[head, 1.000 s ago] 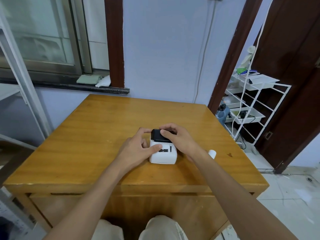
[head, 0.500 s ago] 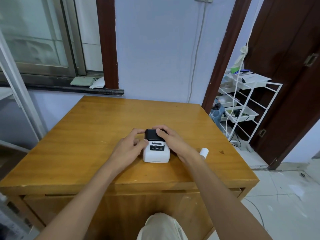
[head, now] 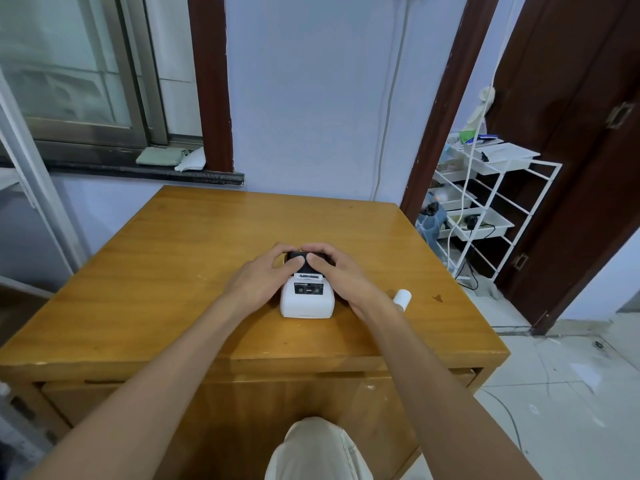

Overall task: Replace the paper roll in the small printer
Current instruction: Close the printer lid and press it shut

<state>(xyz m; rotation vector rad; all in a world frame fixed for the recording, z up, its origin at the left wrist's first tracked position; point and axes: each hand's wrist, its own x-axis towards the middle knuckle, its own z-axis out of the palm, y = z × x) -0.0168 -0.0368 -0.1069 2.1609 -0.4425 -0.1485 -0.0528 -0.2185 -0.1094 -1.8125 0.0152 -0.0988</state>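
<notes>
A small white printer [head: 307,303] with a black lid at its top sits near the front middle of the wooden table [head: 194,258]. My left hand [head: 261,277] wraps its left side, thumb on the black lid. My right hand [head: 341,275] wraps the right side, thumb also on the lid, the two thumbs almost touching. The lid looks down; most of it is hidden under my fingers. A white paper roll [head: 402,298] lies on the table just right of my right wrist, apart from the printer.
A white wire rack [head: 491,202] with trays and cables stands off the table's right side by a dark wooden door. A window sill with folded cloths runs behind the table at left. My knee shows below the table's front edge.
My left thumb has moved from the printer's front panel up onto the black lid beside my right thumb. Both hands now close around the printer's top. The printer stays put.
</notes>
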